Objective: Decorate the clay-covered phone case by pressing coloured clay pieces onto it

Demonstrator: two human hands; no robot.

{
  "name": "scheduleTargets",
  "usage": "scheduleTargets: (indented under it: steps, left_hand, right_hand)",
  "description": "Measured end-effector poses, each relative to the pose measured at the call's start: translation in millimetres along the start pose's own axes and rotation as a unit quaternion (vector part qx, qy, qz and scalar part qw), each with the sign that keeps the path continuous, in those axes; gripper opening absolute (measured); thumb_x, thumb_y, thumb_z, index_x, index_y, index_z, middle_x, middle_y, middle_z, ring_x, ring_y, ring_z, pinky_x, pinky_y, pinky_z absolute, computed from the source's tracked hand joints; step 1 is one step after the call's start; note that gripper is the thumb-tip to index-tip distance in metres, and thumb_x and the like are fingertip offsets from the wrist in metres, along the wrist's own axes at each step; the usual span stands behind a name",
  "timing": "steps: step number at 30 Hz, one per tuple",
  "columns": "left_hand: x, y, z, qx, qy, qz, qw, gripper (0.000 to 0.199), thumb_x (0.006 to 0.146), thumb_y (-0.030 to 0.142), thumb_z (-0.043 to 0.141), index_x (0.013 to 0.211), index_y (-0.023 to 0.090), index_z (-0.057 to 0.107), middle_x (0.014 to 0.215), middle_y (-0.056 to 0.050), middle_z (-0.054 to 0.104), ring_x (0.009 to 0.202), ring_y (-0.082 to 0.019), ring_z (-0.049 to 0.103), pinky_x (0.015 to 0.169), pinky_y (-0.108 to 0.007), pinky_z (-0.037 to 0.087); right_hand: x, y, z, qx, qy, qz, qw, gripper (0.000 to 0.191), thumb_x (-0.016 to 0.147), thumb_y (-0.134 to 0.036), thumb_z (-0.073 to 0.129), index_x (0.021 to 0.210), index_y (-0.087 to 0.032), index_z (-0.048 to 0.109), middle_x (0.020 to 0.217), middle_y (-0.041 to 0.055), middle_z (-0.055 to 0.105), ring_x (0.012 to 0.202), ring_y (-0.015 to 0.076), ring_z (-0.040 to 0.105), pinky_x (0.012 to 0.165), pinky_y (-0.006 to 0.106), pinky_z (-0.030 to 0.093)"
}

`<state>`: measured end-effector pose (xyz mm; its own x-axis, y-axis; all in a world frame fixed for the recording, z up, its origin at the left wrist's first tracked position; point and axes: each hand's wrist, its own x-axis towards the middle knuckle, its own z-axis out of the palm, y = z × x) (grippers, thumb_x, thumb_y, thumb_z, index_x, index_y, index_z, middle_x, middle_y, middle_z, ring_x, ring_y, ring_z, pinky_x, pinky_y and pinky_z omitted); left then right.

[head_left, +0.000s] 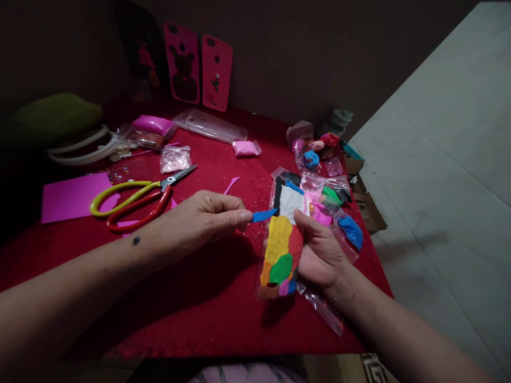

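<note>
My left hand [217,215] pinches a small blue plastic modelling knife [263,215], its tip touching the black clay strip near the white patch. My right hand [323,250] grips a clear phone case [261,293] by its right side, thumb on the front. Patches of yellow, white, red, green, black and other colours of clay [279,236] cover the case. It is held tilted above the red cloth. Bags of pink and green clay [319,205] lie just behind my right hand. Red and yellow-handled scissors [170,183] rest beyond my left forearm.
Two decorated pink phone cases [215,74] lean on the back wall. A transparent case [213,125] and clay packets [246,148] lie on the red cloth [191,314]. Pink paper [72,197] is at left, blue clay [351,232] by the right table edge. Cardboard boxes [369,210] stand beyond.
</note>
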<state>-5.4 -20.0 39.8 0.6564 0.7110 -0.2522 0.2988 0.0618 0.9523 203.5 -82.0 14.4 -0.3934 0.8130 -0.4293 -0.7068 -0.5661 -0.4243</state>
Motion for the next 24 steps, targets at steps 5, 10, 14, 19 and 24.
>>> scheduleTargets:
  steps: [5, 10, 14, 19, 24]
  left_hand:
    - [-3.6, 1.4, 1.0, 0.048, 0.019, 0.008, 0.999, 0.037, 0.086, 0.045, 0.055, 0.064, 0.015, 0.054, 0.056, 0.006, 0.036, 0.051, -0.006, 0.030, 0.045, -0.016, 0.023]
    - [-4.9, 3.9, 3.5, 0.059, 0.027, 0.014, 0.998, 0.038, 0.085, 0.044, 0.055, 0.062, 0.015, 0.053, 0.056, 0.005, 0.037, 0.054, -0.006, 0.031, 0.047, -0.016, 0.026]
    - [-5.5, 3.8, 2.9, 0.052, 0.026, 0.009, 0.998, 0.037, 0.085, 0.044, 0.056, 0.062, 0.015, 0.053, 0.056, 0.005, 0.037, 0.053, -0.006, 0.031, 0.046, -0.017, 0.025]
    - [-6.0, 1.6, 0.5, 0.045, 0.032, -0.001, 0.998, 0.039, 0.087, 0.051, 0.053, 0.069, 0.016, 0.055, 0.056, 0.006, 0.037, 0.051, -0.007, 0.029, 0.044, -0.017, 0.023]
    - [-4.2, -0.2, 4.1, 0.045, 0.028, 0.003, 0.999, 0.041, 0.088, 0.050, 0.051, 0.066, 0.015, 0.051, 0.057, 0.006, 0.035, 0.051, -0.006, 0.029, 0.043, -0.016, 0.024]
  right_hand:
    - [-1.1, -1.2, -0.4, 0.001, 0.017, -0.003, 1.000, 0.021, 0.088, -0.029, 0.055, 0.094, -0.012, 0.065, 0.084, 0.0067, 0.074, 0.084, 0.0186, 0.070, 0.106, 0.041, 0.042]
    - [-1.7, -3.8, 1.1, -0.016, 0.024, 0.002, 1.000, 0.025, 0.086, -0.032, 0.058, 0.093, -0.009, 0.066, 0.080, 0.0088, 0.073, 0.089, 0.0222, 0.069, 0.105, 0.044, 0.042]
    - [-1.9, -2.8, 3.4, 0.002, 0.041, -0.016, 0.999, 0.020, 0.084, -0.031, 0.062, 0.087, -0.012, 0.067, 0.082, 0.0071, 0.074, 0.081, 0.0180, 0.069, 0.099, 0.038, 0.047]
    - [-2.9, 0.0, 5.5, 0.007, 0.043, -0.048, 0.998, 0.017, 0.080, -0.028, 0.066, 0.088, -0.013, 0.068, 0.087, 0.0057, 0.075, 0.083, 0.0171, 0.070, 0.103, 0.036, 0.045]
    - [-2.9, 1.7, 5.8, -0.008, 0.044, -0.056, 0.997, 0.023, 0.081, -0.032, 0.064, 0.093, -0.012, 0.067, 0.089, 0.0079, 0.075, 0.090, 0.0219, 0.069, 0.107, 0.044, 0.041]
